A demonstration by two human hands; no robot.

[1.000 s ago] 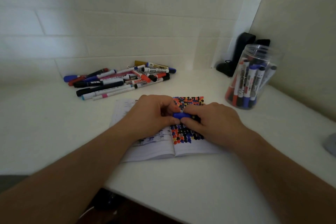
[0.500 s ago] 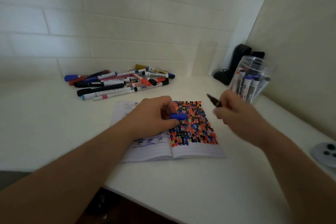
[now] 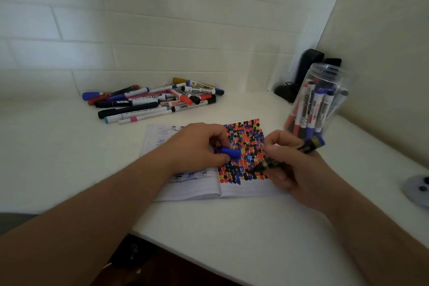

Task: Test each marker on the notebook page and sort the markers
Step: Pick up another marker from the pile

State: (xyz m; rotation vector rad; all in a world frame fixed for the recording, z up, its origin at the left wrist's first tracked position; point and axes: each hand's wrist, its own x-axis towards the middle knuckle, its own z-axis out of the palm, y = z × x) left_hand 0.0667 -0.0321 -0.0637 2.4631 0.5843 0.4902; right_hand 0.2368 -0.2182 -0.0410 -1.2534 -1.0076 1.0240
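Testing step: right hand [image 3: 292, 165] grips uncapped marker [image 3: 290, 153], tip on notebook page [image 3: 246, 148]. Left hand [image 3: 197, 146] pinches blue cap [image 3: 229, 151]. Next, likely: dab, recap, drop into jar [image 3: 318, 100].

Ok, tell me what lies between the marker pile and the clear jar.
In the head view, only bare white tabletop separates the marker pile from the clear jar. The notebook lies nearer the person.

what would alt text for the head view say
The right hand holds an uncapped marker tip-down on a notebook page of coloured dots; the left hand holds its blue cap. Loose markers lie behind, a jar of markers at right.
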